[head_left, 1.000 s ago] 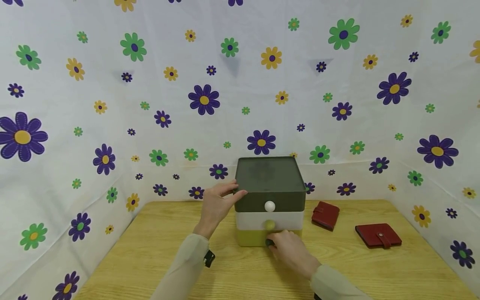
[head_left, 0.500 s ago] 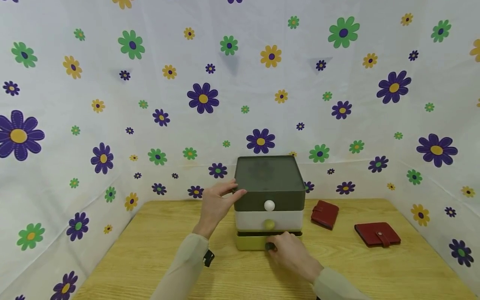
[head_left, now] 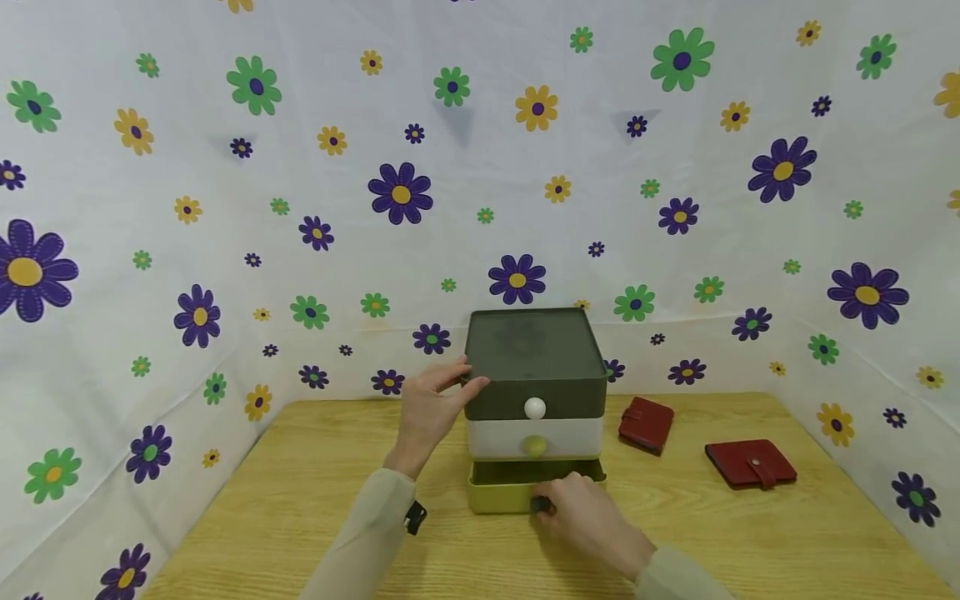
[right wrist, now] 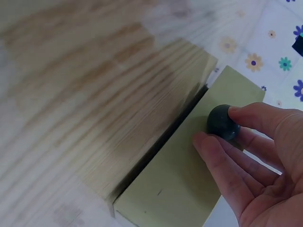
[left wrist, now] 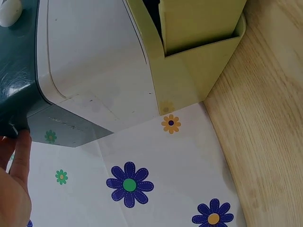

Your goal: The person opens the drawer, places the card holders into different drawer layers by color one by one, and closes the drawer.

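A small stacked drawer box (head_left: 534,398) stands on the table, dark green on top, white in the middle and yellow-green at the bottom. Its bottom drawer (head_left: 498,498) is pulled partly out, and the dark inside shows behind its front. My right hand (head_left: 585,517) pinches that drawer's dark round knob (right wrist: 222,123) between thumb and fingers. At the box's upper left front corner, my left hand (head_left: 431,410) holds the green rim with thumb and fingertips. A white knob (head_left: 535,408) and a yellow-green knob (head_left: 535,447) mark the two upper drawers.
Two red wallets, one a smaller wallet (head_left: 647,425) near the box and one a snap-strap wallet (head_left: 750,463) farther right, lie on the wooden table (head_left: 315,483). A white cloth with flowers (head_left: 300,192) hangs behind and at both sides.
The bottom drawer has slid out toward me from fully closed, drawn by my right hand on its knob. My left hand keeps its place on the box's corner.
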A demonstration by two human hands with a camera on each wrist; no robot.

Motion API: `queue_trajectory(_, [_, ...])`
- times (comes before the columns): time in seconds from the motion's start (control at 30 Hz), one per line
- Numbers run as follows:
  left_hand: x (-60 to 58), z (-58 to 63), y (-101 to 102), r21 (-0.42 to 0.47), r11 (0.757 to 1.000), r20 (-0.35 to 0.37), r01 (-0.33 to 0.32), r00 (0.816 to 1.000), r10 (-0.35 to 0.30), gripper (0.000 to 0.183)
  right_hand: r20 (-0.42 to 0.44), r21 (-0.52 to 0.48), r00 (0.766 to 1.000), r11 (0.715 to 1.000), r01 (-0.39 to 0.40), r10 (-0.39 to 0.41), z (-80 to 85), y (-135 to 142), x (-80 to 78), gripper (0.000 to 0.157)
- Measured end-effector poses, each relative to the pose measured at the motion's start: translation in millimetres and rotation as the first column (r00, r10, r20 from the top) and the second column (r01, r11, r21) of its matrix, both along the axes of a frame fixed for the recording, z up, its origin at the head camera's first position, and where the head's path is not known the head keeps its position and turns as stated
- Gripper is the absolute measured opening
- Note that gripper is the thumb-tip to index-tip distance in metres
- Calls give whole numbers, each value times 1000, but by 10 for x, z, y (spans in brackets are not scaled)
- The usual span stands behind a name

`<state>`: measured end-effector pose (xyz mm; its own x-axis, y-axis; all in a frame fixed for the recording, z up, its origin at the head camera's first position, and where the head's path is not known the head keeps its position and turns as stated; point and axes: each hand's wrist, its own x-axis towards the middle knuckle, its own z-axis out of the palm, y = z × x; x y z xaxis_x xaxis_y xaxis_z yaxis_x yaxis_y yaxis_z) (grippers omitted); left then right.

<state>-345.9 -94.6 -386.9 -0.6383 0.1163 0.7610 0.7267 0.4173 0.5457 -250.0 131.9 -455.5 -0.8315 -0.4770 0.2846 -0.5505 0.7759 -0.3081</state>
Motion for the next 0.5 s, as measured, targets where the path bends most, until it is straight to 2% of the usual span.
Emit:
queue_trajectory(0.27, [39,-43,-39,-13,1000,35,28,999,-28,37,17,27,1000,999,-17,17,-24,-14,169,11])
queue_trajectory(0.5, [18,-21,-46,-35,999,-10,24,1000,-24,35,-3,44,1000,999,-19,19,-14,-20,252,13])
